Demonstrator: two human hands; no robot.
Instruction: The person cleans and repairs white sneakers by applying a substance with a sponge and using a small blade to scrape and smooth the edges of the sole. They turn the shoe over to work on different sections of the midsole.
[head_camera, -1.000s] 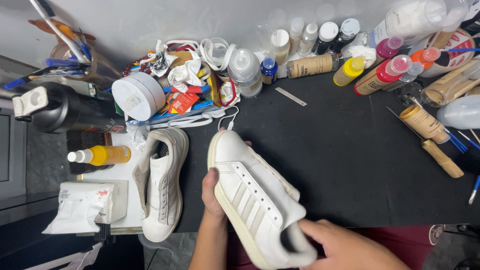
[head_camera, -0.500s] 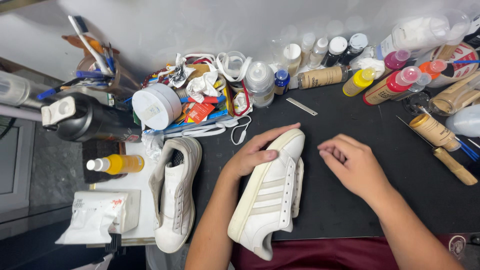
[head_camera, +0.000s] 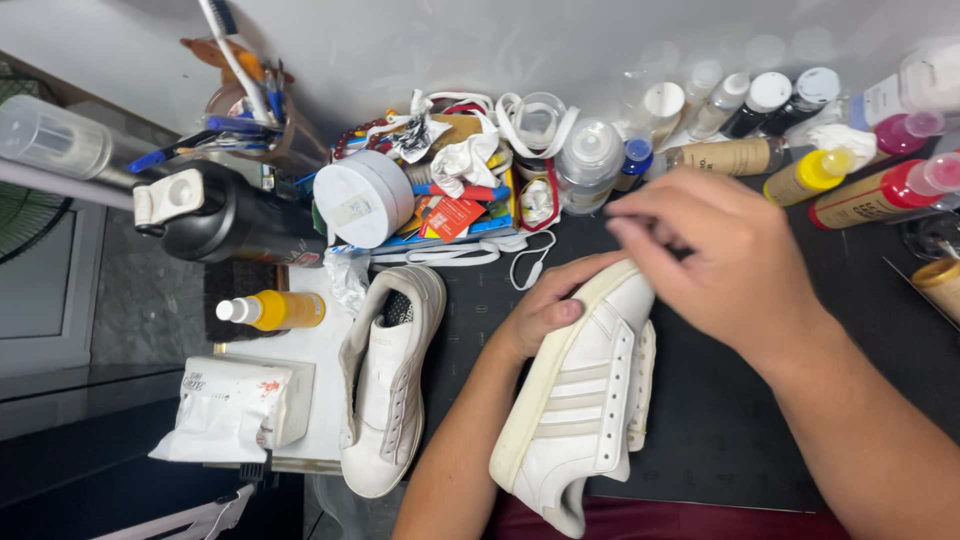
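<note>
**White sneaker held on its side on the black mat**

The white sneaker with beige stripes (head_camera: 585, 390) lies on its side on the black work mat (head_camera: 720, 440), with the toe pointing to the clutter at the back and the heel near the front edge of the table. The left hand (head_camera: 545, 310) grips it at the toe end, the thumb pressed on the rim of the sole and the fingers closed behind the shoe. The right hand (head_camera: 720, 255) hovers above the toe; its fingers are bent and close together, and I cannot tell if they touch the shoe.

There are two sneakers in total. The second white sneaker (head_camera: 388, 385) lies just beside, on a white board (head_camera: 310, 350), its opening up. On the same board are one yellow spray bottle (head_camera: 270, 310) and one white wipes pack (head_camera: 235, 410). Behind them stand one black flask (head_camera: 225, 215) and one round white tub (head_camera: 362, 198). A row of many small bottles (head_camera: 770, 140) runs along the back wall.

The mat is open on the right of the held shoe and the back edge is crowded.

Compared with half a second ago, the right hand was resting flat on the mat beside the shoe and is now lifted over the toe; the left hand grips the same end.
</note>
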